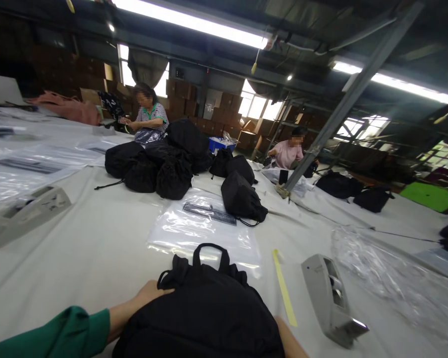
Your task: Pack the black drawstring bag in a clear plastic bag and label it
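A black drawstring backpack (212,308) with a loop handle at its gathered top fills the near middle of the table. My left hand (151,294) grips its left side near the top, thumb on the fabric and the other fingers largely hidden. At the right side, my right hand (287,338) is against the bag, its fingers out of sight behind the cloth. Just beyond the handle lies a stack of clear plastic bags (197,228) with dark printing.
Grey tape dispensers stand at right (332,298) and left (26,214), with a yellow strip (283,286) by the right one. Black bags (160,164) are piled farther back. Clear plastic (399,268) lies right. A metal post (343,99) rises from the table. Two people sit beyond.
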Tool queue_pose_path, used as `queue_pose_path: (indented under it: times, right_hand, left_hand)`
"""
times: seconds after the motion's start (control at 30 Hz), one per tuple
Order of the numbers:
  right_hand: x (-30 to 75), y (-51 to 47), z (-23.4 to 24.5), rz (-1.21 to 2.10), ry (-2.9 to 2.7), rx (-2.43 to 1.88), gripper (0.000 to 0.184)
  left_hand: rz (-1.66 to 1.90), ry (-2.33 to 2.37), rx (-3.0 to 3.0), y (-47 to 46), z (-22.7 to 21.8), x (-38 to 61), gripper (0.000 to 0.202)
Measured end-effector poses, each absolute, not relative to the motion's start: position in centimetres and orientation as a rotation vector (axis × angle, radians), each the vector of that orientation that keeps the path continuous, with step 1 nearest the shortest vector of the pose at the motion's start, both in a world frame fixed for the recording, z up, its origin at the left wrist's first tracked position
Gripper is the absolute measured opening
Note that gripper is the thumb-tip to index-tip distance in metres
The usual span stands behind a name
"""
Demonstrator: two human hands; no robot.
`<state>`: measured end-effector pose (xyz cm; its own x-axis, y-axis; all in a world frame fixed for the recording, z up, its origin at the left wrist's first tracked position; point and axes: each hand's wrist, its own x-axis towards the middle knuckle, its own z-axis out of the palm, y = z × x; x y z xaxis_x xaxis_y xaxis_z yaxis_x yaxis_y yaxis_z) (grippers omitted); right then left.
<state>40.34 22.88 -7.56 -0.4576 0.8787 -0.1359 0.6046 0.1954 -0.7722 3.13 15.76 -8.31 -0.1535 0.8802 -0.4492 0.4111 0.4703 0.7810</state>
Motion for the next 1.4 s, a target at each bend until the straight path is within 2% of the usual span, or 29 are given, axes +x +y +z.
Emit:
queue_pose_path:
  times: [0.1, 0.2, 0.3, 0.37, 0.43, 0.53, 0.7, 0.97, 1.1, 1.2, 1.27, 1.33, 1.4]
  right_hand:
    - [41.4, 24.8, -4.5, 0.944, -2.000, -1.555, 0.042]
    - [39.1, 26.4, -0.8, 0.842, -1.998, -1.507, 0.044]
    - [34.9, 28.4, 0.5, 0.865, -2.123, -1.463, 0.044]
    - [32.3, 30.1, 0.0, 0.869, -2.165, -1.499, 0.042]
    - [30.5, 31.8, -1.1, 0.877, -2.189, -1.538, 0.040]
    - [28.9, 33.3, -2.9, 0.921, -2.240, -1.569, 0.037]
    - [26.8, 33.3, -4.6, 1.063, -2.335, -1.497, 0.035]
    - [30.6, 29.5, -3.8, 1.137, -2.531, -1.166, 0.029]
    - [33.6, 27.7, -4.6, 0.982, -2.597, -1.140, 0.043]
    - [34.5, 27.5, -5.5, 0.847, -2.685, -1.081, 0.031]
    - [34.7, 27.6, -5.9, 0.785, -2.738, -1.017, 0.026]
    - [34.7, 27.7, -6.3, 0.729, -2.742, -0.993, 0.034]
    - [34.8, 27.8, -6.6, 0.666, -2.695, -1.019, 0.049]
  left_hand:
    - [0.583, 1.782, 1.263, 16.3, -6.8, 2.4, 0.051]
    - [0.615, 1.801, 1.507, 18.0, -2.9, 2.4, 0.067]
    - [0.613, 1.538, 1.819, 20.6, 1.5, 5.0, 0.054]
    - [0.497, 1.276, 1.944, 22.2, 2.9, 7.7, 0.047]
    - [0.295, 1.081, 1.987, 23.3, 2.5, 10.2, 0.048]
    - [0.017, 0.921, 1.988, 24.0, -0.6, 12.3, 0.061]
    - [-0.086, 0.852, 2.014, 23.0, -5.4, 12.2, 0.073]
    - [0.083, 0.948, 2.055, 21.5, -6.7, 12.3, 0.071]
    - [0.136, 1.009, 2.048, 20.8, -7.4, 12.3, 0.069]
    - [0.214, 1.034, 2.083, 20.4, -6.9, 12.2, 0.062]
    - [0.313, 1.072, 2.129, 20.7, -6.0, 12.0, 0.048]
    - [0.448, 1.154, 2.172, 21.7, -4.8, 11.5, 0.037]
    - [0.572, 1.278, 2.195, 23.3, -4.0, 10.9, 0.039]
